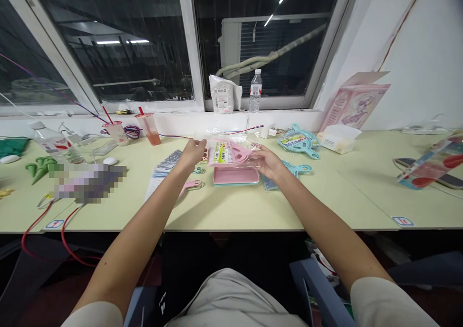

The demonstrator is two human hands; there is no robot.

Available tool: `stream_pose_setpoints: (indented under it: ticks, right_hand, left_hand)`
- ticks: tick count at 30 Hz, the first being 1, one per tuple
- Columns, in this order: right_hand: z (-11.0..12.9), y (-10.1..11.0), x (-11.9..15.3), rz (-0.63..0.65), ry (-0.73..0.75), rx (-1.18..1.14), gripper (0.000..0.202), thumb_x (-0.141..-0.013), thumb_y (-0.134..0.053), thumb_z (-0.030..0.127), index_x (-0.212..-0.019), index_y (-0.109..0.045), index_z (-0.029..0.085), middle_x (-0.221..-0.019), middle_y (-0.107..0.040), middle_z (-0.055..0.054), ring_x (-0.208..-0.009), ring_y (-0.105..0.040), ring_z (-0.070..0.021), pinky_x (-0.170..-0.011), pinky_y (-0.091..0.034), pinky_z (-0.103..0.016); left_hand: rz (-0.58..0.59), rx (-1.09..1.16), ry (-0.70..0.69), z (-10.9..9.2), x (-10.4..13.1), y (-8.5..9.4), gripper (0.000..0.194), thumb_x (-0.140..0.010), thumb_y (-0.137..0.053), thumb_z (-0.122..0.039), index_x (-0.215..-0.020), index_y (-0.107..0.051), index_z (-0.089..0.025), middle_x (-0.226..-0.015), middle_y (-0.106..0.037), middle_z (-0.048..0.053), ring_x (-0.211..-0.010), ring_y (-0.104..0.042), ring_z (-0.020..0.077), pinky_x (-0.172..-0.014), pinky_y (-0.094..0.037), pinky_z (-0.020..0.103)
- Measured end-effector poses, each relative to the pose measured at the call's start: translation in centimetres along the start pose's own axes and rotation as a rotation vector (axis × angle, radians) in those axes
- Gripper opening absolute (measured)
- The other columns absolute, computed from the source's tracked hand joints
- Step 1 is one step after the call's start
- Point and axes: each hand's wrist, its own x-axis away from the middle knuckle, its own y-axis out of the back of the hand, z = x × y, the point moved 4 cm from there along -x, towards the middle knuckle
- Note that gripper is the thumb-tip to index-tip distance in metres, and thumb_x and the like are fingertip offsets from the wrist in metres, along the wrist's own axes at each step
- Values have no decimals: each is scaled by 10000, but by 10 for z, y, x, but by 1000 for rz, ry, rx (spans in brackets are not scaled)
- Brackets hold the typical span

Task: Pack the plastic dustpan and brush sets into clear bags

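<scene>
Both hands hold a pink mini dustpan set (237, 153) in a clear plastic bag with a printed label card, raised over the table. My left hand (193, 154) pinches the bag's left edge, and my right hand (270, 163) grips its right end by the handle. Below it, a pink dustpan (236, 176) lies on top of a light blue one. By my left forearm are a fanned stack of printed cards (164, 168) and a pink handle (191, 185), partly hidden. A blue bagged set (296, 168) sits behind my right wrist.
More blue bagged sets (298, 141) lie at the back right, beside a tissue pack (338, 139) and a pink box (356, 100). Two drink cups (148, 129) stand at the back left. A water bottle (255, 91) and white packet (222, 95) are on the sill.
</scene>
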Motion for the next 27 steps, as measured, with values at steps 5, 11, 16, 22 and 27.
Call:
stream_pose_setpoints:
  ticks: [5,11,16,22,27]
  right_hand:
    - [-2,0,0,7,2,6,402,-724,-691,38,-1066,-586,223,-878,-765,-31,-822,-780,-250,-746,-672,-435]
    - [1,-1,1,19,-23,44,264,-791,-696,117,-1028,-612,198,-895,-783,-79,-779,-787,-281,-725,-670,-451]
    - [4,4,-1,-34,-77,122,120,-887,-648,181,-1007,-657,168,-825,-776,-94,-674,-767,-271,-586,-641,-385]
    - [11,12,-3,-48,-59,203,159,-999,-530,190,-996,-675,127,-846,-781,-142,-619,-745,-239,-527,-605,-338]
    - [18,19,-2,-77,-59,252,174,-1001,-501,183,-972,-662,125,-670,-731,-113,-500,-672,-207,-453,-558,-301]
  left_hand:
    - [375,343,274,9,9,-7,236,-929,-580,-109,-1143,-676,-90,-945,-753,185,-838,-750,248,-708,-608,334]
    - [372,406,316,9,18,-11,375,-881,-533,52,-1222,-676,-12,-1022,-772,226,-968,-772,265,-838,-650,352]
    - [393,393,305,12,15,-6,361,-862,-640,33,-1211,-702,-34,-1036,-779,220,-940,-780,267,-802,-666,344]
    - [364,373,244,14,9,5,135,-879,-686,-20,-989,-738,-77,-852,-757,155,-743,-734,194,-644,-622,261]
    - [279,280,185,19,3,15,75,-823,-741,-22,-823,-704,-88,-697,-667,97,-605,-643,134,-608,-562,246]
